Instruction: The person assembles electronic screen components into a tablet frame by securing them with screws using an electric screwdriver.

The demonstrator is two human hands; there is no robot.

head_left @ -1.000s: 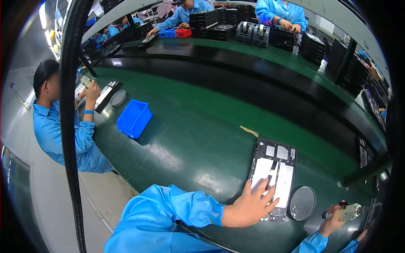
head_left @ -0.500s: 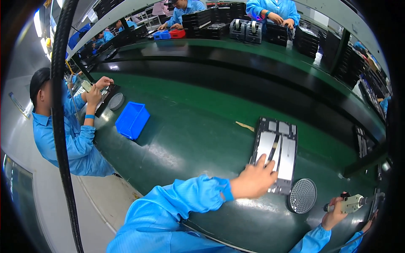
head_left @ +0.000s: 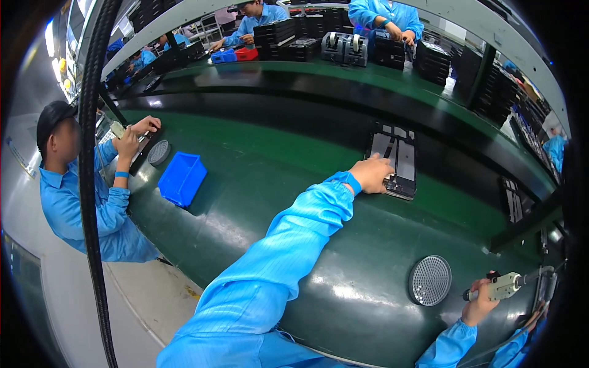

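A flat black device with silver battery-like panels (head_left: 405, 161), like an opened tablet, lies on the green bench towards its far side. My left hand (head_left: 371, 174) grips its near left part, fingers bent over the edge and partly hidden. My right hand (head_left: 480, 305), at the lower right, is wrapped round a pale electric screwdriver (head_left: 505, 286) with its tip pointing right. Left of that hand is a round grey dish with a perforated face (head_left: 430, 281), some small pale bits along its lower edge.
A blue bin (head_left: 183, 179) stands on the left of the bench (head_left: 257, 165). Beyond it a co-worker (head_left: 80, 196) holds a tool beside another round dish (head_left: 159, 153). A black cable (head_left: 92, 153) hangs at left. Another person's sleeve (head_left: 512, 351) shows at lower right.
My left hand and the device have moved away from me across the bench, apart from the round dish. A yellowish strip beside the device no longer shows there. My right hand keeps the screwdriver.
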